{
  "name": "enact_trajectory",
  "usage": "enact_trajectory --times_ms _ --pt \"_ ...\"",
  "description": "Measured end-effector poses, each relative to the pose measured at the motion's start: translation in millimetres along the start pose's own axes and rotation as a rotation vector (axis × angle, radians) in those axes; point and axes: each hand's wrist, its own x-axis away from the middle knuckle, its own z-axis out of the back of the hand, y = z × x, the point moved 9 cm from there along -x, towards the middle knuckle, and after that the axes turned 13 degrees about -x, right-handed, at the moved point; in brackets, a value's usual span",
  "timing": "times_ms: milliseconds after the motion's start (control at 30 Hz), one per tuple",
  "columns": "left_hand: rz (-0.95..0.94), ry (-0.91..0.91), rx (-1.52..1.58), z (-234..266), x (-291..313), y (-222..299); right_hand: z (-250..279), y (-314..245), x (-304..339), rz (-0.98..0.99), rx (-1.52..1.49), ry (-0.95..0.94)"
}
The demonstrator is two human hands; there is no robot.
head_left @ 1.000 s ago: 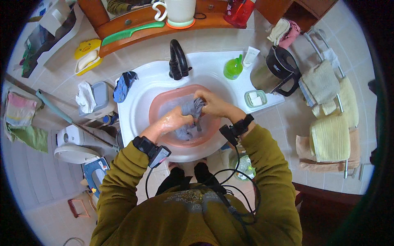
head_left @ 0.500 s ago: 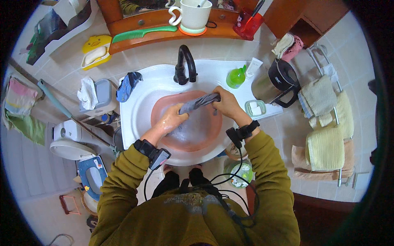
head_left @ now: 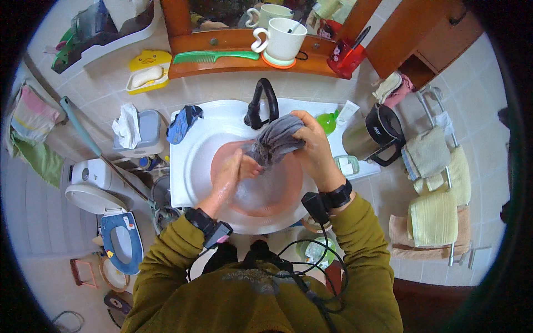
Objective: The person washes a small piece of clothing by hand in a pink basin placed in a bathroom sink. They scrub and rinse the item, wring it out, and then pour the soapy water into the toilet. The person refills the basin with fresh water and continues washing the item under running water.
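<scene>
A bunched wet grey cloth hangs over a pink basin that stands in the white sink. My right hand is closed around the cloth's upper right side. At the cloth's lower left, my left hand has its fingers stretched out and its thumb apart; it is close against the cloth, and whether it touches is hard to tell. Cloudy water shows in the basin. Just behind the cloth rises a black faucet.
A crumpled blue cloth lies on the sink's back left corner. Right of the sink are a green bottle, a white tube, a soap dish and a steel pot. Above, a wooden shelf holds a comb and mug.
The cloth has gone from a twisted roll between both hands to a loose bunch in my right hand. My left hand has let go and opened. The view has shifted slightly.
</scene>
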Motion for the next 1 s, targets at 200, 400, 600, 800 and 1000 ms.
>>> enact_trajectory --times_ms 200,400,600,800,1000 --pt "0.048 -0.109 0.55 -62 9 23 -33 5 15 0.127 0.184 -0.187" --pt "0.041 0.067 0.604 -50 3 48 4 42 34 -0.068 -0.345 -0.052" --pt "-0.006 0.229 0.864 -27 -31 23 86 102 35 -0.034 -0.413 0.234" --pt "-0.046 0.147 0.766 -36 -33 26 101 160 45 -0.04 -0.278 0.238" --pt "-0.08 0.246 0.599 -11 -28 37 73 132 37 -0.074 0.262 -0.156"
